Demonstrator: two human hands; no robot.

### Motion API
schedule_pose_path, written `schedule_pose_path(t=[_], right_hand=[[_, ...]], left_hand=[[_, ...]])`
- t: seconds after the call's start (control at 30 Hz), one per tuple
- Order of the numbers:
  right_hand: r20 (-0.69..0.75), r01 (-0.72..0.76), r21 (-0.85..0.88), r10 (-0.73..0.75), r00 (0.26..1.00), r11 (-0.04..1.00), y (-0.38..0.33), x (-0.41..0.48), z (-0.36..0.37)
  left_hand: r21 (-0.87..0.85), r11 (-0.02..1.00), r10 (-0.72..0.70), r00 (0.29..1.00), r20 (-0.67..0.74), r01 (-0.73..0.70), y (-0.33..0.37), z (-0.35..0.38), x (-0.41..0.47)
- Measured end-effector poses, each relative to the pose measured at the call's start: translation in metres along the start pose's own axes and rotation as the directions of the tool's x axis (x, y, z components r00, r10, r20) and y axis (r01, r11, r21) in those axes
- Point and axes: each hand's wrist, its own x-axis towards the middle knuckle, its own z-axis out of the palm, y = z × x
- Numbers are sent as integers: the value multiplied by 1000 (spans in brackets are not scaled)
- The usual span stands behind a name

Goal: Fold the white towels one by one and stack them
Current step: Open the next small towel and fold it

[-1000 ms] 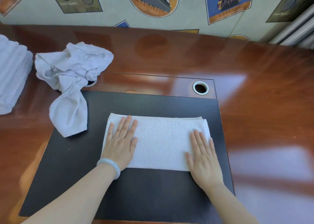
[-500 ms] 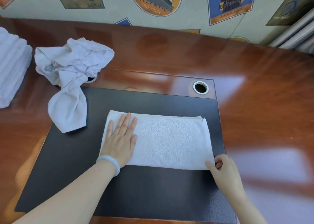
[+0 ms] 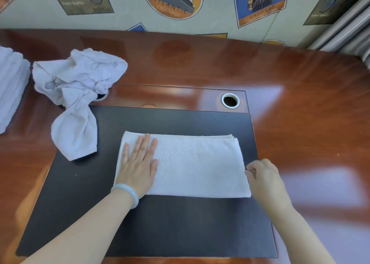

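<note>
Towel (image 3: 196, 165): folded into a flat white rectangle on the black mat (image 3: 160, 227). Its long axis runs left to right across the person's front, with the short ends pointing left and right.
Left hand (image 3: 138, 163): palm down on the towel's left end, fingers straight and slightly spread, pointing away from the person.
Right hand (image 3: 262, 175): at the towel's right short edge, fingers curled. It is blurred, so I cannot tell whether they pinch the edge or only touch it.
Bracelet (image 3: 128, 193): pale, on the left wrist.
Table (image 3: 300, 107): glossy reddish-brown, under the mat.
Crumpled towel (image 3: 78, 95): unfolded at the mat's far-left corner, one end on the mat, apart from the folded one.
Stack (image 3: 10, 87): folded white towels at the left edge of view, partly cut off.
</note>
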Motion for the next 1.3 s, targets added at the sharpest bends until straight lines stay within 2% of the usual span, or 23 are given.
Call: schedule_pose_path(t=[0.07, 0.1, 0.17, 0.23, 0.3, 0.37, 0.43, 0.47, 0.6, 0.63, 0.7, 0.77, 0.83, 0.93, 1.03, 1.1, 1.13, 1.2, 1.3], right_hand=[[-219, 220, 22, -210, 953, 975, -47, -3, 19], [-228, 321, 27, -307, 924, 947, -73, -3, 32], [-28, 471, 22, -470, 882, 882, -116, -3, 66], [162, 565, -60, -551, 819, 823, -126, 5, 94], [193, 582, -184, -552, 811, 792, -99, 25, 103], [100, 476, -246, -466, 879, 845, -57, 47, 95], [1, 324, -233, -333, 943, 917, -19, 61, 77], [3, 288, -221, -294, 956, 932, -9, 64, 70], [57, 301, -164, -296, 954, 939, -13, 62, 60], [27, 258, -107, -257, 966, 960, -18, 59, 56], [-77, 91, 47, -88, 993, 995, -21, 51, 46], [-98, -88, 132, 101, 990, 987, -20, 40, 40], [13, -235, 168, 236, 972, 957, -19, 33, 36], [166, -362, 255, 328, 930, 897, -22, 33, 26], [280, -490, 419, 404, 871, 765, -23, 38, 15], [348, -545, 516, 420, 838, 661, -24, 40, 12], [363, -541, 546, 401, 841, 640, -27, 40, 10], [348, -483, 592, 336, 875, 645, -40, 38, 2], [296, -361, 657, 215, 931, 662, -74, 37, -18]], left_hand=[[26, 999, -42, 999, -9, 43, 9, -4, 3], [21, 998, -52, 998, -28, 52, 18, -7, 5], [-14, 1000, -18, 1000, -26, 18, 37, -10, 5], [7, 999, 51, 999, 9, -51, 37, -5, 2], [25, 998, 50, 999, 23, -50, 9, -1, -1], [-3, 999, -46, 999, -10, 46, -31, 1, -4], [-83, 988, -131, 991, 5, 131, -60, 2, -6], [-116, 983, -144, 990, 12, 144, -67, 2, -6], [-164, 974, -152, 987, 45, 157, -59, -3, -6], [-193, 966, -166, 984, 60, 175, -56, -9, -6], [-290, 921, -249, 965, 75, 260, -49, -23, -8], [-401, 821, -398, 911, 107, 406, -44, -35, -11], [-509, 658, -511, 826, 240, 555, -41, -45, -12], [-575, 463, -532, 730, 428, 675, -43, -58, -7], [-624, 296, -482, 677, 556, 723, -47, -73, -1], [-677, 211, -417, 691, 591, 705, -48, -82, -3], [-705, 178, -401, 705, 585, 686, -47, -87, -5], [-767, 122, -401, 738, 542, 630, -45, -97, -12], [-840, 92, -427, 783, 452, 535, -46, -120, -20]])
